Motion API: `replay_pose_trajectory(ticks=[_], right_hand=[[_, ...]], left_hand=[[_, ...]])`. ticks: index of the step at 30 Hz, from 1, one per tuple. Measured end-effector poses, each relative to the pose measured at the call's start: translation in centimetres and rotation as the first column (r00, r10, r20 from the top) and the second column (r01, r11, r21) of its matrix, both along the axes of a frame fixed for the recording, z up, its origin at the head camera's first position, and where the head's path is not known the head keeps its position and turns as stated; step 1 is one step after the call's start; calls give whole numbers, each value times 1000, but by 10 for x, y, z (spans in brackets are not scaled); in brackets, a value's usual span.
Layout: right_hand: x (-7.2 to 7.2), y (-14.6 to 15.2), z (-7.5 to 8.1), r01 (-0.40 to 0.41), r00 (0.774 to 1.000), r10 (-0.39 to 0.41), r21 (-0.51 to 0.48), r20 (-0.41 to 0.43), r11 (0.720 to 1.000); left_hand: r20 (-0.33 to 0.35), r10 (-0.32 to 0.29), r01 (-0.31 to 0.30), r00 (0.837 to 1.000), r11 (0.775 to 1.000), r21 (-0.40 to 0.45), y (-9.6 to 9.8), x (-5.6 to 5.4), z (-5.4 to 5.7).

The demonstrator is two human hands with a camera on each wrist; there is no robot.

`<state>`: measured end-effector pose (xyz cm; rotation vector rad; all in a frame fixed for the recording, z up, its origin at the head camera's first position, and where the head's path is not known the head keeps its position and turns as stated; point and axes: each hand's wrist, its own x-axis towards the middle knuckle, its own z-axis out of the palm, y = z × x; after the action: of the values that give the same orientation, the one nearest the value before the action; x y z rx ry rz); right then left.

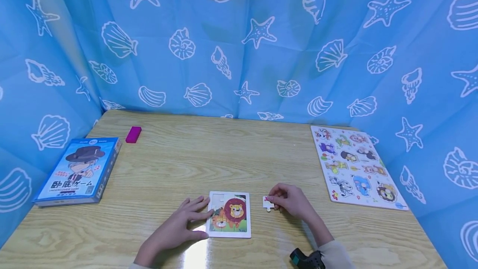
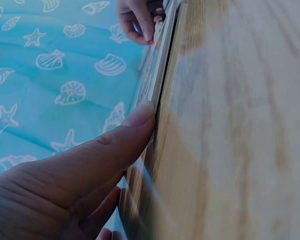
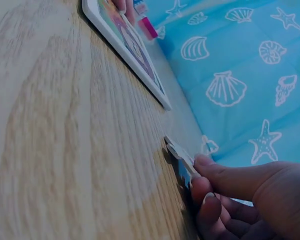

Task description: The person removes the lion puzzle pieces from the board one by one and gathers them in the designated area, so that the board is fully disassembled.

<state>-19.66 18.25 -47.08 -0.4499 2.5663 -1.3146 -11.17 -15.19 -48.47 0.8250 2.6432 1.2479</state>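
Note:
A small lion jigsaw puzzle (image 1: 249, 215) in a white-edged tray lies flat on the table. In its upper left part there is a pale area where no picture shows. My left hand (image 1: 181, 224) rests at the tray's left side with fingers spread and fairly straight; in the left wrist view the thumb (image 2: 140, 115) touches the tray's edge. To the right of the tray, my right hand (image 1: 293, 201) pinches a puzzle piece (image 1: 267, 204) between thumb and fingers. The right wrist view has this piece (image 3: 180, 152) tilted, close over the wood.
On the left lies a blue game box (image 1: 78, 173), with a magenta block (image 1: 133, 134) beyond it. An animal puzzle board (image 1: 358, 167) lies at the right. A blue shell-patterned curtain (image 1: 231, 45) surrounds the wooden table (image 1: 209, 148). A black device (image 1: 308, 259) sits at the right wrist.

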Motion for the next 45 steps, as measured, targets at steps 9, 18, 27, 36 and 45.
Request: replay_pose_trajectory(ticks=[9,18,27,36,45], right_hand=[[1,-3,-1,2,997,2,51,-75,999],[2,-7,-2,18,995,-9,87,-104,996],[3,-9,-2,85,993,-77,98,-90,991],[2,-6,-3,40,994,-30,92,-102,995],[0,-9,-3,78,996,-74,78,-51,994]], left_hand=[[-5,-5,5,1000,1000,-2,0,0,1],[-1,2,-2,1000,1000,-7,0,0,0],[-13,3,-4,1000,1000,-7,0,0,0],[11,14,-14,1000,1000,-16,-1,-1,-2],[3,3,-3,1000,1000,-11,0,0,1]])
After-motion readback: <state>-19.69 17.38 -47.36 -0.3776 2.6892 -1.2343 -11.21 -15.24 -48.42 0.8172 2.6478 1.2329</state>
